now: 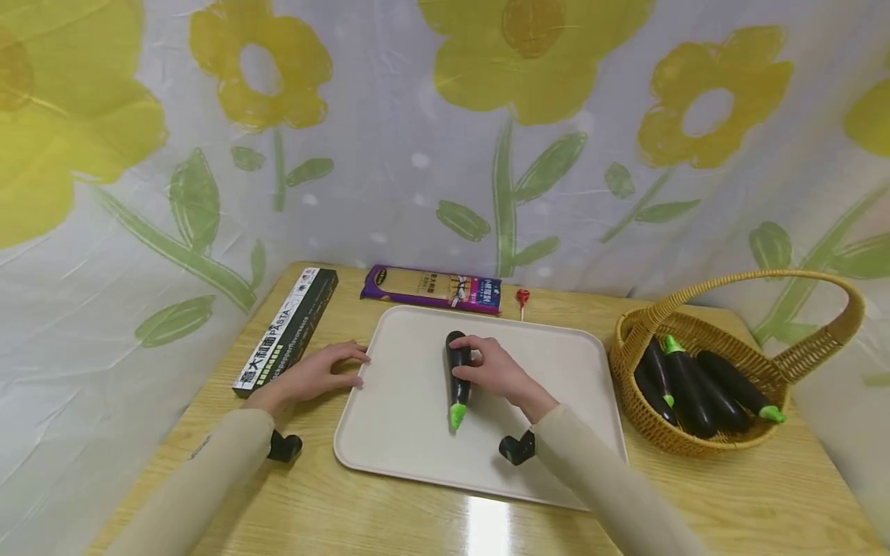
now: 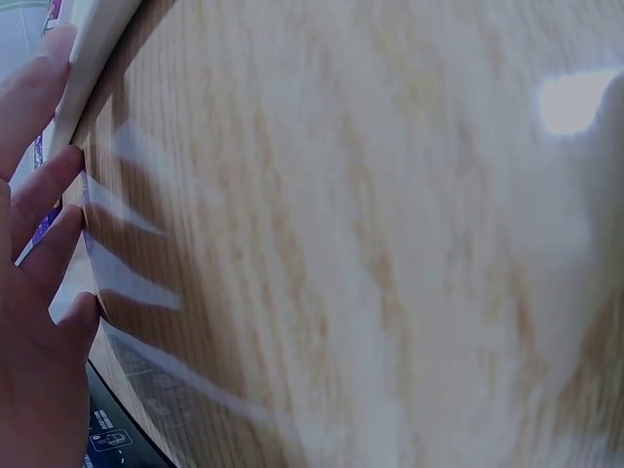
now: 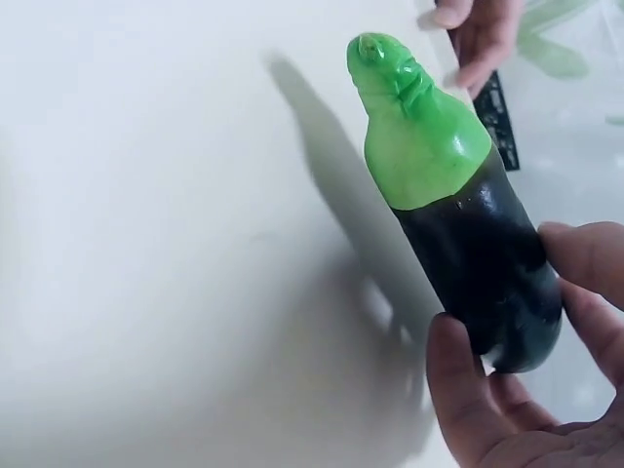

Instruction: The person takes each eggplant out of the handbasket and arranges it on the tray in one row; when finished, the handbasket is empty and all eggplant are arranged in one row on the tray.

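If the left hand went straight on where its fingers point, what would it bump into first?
Probably the edge of the white tray; the left hand is right up at it, though whether they touch is unclear.

Curtained-off nook, kind of room unclear: flower-printed curtain just behind a wood-grain table.

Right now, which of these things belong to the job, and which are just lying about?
Seemingly part of the job:
- eggplant, held by the right hand
- tray below it, left hand at its edge
- wicker basket with other eggplants

Apparently just lying about:
- black-and-white box
- purple packet
- red lollipop
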`<action>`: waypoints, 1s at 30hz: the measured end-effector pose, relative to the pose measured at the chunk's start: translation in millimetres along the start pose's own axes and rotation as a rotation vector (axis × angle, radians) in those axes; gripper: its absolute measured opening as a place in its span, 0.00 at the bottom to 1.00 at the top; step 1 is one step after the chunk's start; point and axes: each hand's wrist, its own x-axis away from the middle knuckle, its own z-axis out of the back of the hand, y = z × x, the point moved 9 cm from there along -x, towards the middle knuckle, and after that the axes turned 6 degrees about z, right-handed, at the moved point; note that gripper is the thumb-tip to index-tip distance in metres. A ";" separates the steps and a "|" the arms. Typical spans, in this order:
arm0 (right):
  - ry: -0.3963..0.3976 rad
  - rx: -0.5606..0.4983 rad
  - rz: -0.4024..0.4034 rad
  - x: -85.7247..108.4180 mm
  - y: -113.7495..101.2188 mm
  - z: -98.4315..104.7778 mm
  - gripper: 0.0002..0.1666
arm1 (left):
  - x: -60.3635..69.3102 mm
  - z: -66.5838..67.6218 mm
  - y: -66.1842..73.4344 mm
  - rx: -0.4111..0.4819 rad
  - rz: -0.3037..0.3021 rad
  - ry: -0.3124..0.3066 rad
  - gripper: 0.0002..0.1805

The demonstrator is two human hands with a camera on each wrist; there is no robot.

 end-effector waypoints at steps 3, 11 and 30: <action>0.022 0.063 -0.009 -11.2 -4.1 -7.7 0.24 | 0.5 1.0 3.3 0.010 -0.009 0.002 0.22; 0.027 0.059 -0.008 -32.4 -11.1 -28.7 0.25 | -0.2 0.1 2.6 0.001 0.005 -0.008 0.22; 0.031 0.028 -0.048 -43.5 -15.1 -40.8 0.25 | -3.2 -2.0 -2.7 -0.015 0.021 -0.019 0.23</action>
